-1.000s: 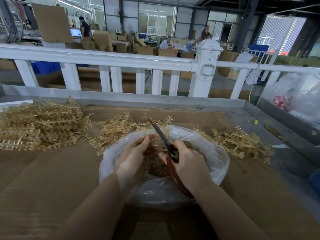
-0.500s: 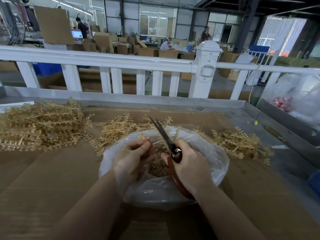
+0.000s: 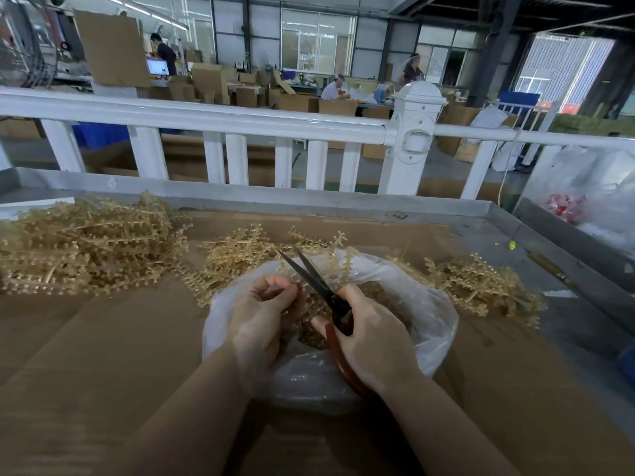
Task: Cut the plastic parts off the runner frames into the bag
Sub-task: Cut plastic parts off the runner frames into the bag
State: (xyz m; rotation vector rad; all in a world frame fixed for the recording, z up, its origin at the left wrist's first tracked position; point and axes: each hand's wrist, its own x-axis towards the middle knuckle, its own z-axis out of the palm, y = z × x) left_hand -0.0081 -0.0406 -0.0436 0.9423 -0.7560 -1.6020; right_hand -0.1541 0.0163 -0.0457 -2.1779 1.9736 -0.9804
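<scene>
Right hand (image 3: 372, 341) grips red-handled scissors (image 3: 326, 297), blades parted, over the clear bag (image 3: 429, 324). Left hand (image 3: 263, 314) pinches a thin gold runner frame (image 3: 338, 261) above the bag's heap of cut gold parts (image 3: 311, 333). More spiky frames (image 3: 86, 245) litter the cardboard surface (image 3: 103, 355).

Two bare forearms enter from the bottom edge, no sleeves in sight; the left hand (image 3: 261, 324) and right hand (image 3: 374, 341) are ungloved, without rings or watch
</scene>
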